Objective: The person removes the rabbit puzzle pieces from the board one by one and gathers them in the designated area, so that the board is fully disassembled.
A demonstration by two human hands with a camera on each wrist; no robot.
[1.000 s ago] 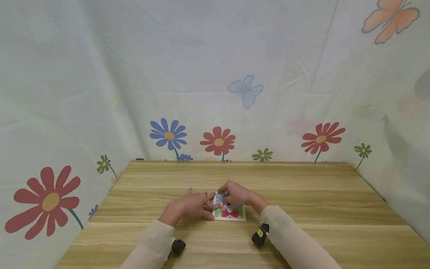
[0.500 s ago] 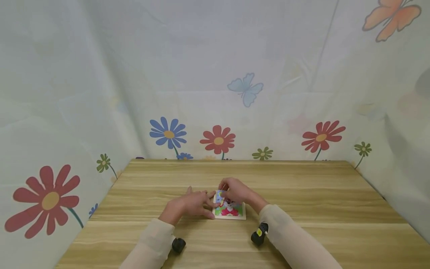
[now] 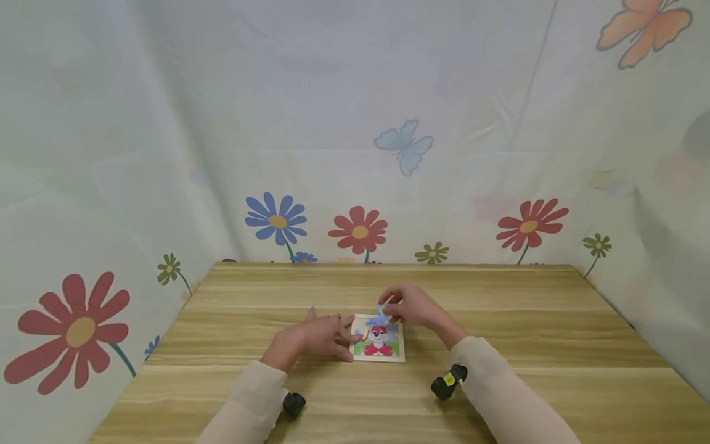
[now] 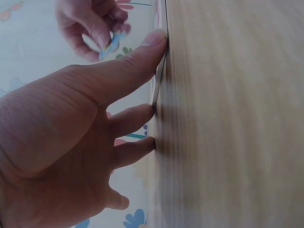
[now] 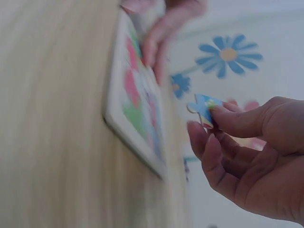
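Note:
A small framed puzzle [image 3: 378, 357] with a red and white animal picture lies flat on the table. My left hand [image 3: 318, 337] rests at its left edge, fingers spread, with the thumb and fingertips touching the frame; the left wrist view shows this hand [image 4: 71, 128] too. Just above the puzzle's top edge, my right hand [image 3: 413, 306] pinches a blue puzzle piece [image 3: 383, 313] between thumb and fingers. In the right wrist view the piece [image 5: 205, 108], with its rounded tab, stands clear of the puzzle frame [image 5: 128, 128], held by my right hand [image 5: 256, 152].
The wood-grain table [image 3: 249, 290] extends around the puzzle on all sides. Behind it hangs a pale cloth [image 3: 310, 123] printed with flowers and butterflies. A black wrist camera [image 3: 294, 404] is on the left wrist, another [image 3: 448, 382] on the right.
My right hand has lifted from the puzzle's upper left and moved right with the blue piece between its fingers, uncovering the animal picture. My left hand has stayed in place.

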